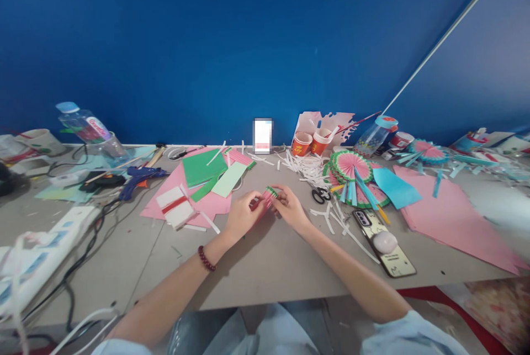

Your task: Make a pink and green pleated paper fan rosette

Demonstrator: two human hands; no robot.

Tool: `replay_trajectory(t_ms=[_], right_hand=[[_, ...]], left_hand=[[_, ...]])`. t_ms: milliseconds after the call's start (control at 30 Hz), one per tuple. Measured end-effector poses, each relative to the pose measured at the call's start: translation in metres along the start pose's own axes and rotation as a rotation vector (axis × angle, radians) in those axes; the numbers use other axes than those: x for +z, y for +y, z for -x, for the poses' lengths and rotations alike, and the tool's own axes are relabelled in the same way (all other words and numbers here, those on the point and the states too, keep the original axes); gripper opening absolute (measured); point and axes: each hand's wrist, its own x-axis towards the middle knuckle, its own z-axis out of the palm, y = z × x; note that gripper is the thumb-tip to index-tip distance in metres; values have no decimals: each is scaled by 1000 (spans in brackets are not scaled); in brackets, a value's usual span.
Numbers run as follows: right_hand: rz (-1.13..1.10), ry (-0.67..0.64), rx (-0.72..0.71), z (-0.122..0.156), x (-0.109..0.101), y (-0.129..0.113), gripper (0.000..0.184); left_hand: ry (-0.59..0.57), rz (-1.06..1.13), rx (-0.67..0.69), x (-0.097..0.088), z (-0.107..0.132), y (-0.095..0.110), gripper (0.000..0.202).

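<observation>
My left hand and my right hand meet over the middle of the grey table. Together they pinch a small pleated pink paper with a green edge, folded like a closed fan. Both hands' fingers are closed on it, left at one end, right at the other. A dark red bead bracelet sits on my left wrist.
Pink, green and pale green paper sheets lie left of my hands, with a blue glue gun and cables beyond. Right of them are scissors, finished watermelon paper fans, a phone, paper cups and a large pink sheet.
</observation>
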Motion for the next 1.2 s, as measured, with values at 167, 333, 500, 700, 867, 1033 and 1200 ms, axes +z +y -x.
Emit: replay_trajectory(t_ms=[167,333,500,700,867,1033,1200], right_hand=[[-66,-17,29,-2,-1,-1,39],[-84,-32,21,-2,-1,-3,38],[-61,-20,5,-2,0,-2,36],[-29,9,24,1,0,-7,38],[-53,18,51,2,0,-12,39],[-64,14,66,1,-1,-10,38],[-20,12,35,1,-2,-10,32]], left_hand=[[-3,116,-59,1,-2,-1,20],[-4,152,-79,2,-2,-2,16],[-9,146,-87,4,-1,-2,17],[-25,145,-103,4,0,0,15],[-27,152,-112,4,1,3,14],[-25,167,-102,5,1,3,14],[-49,187,-84,6,1,1,14]])
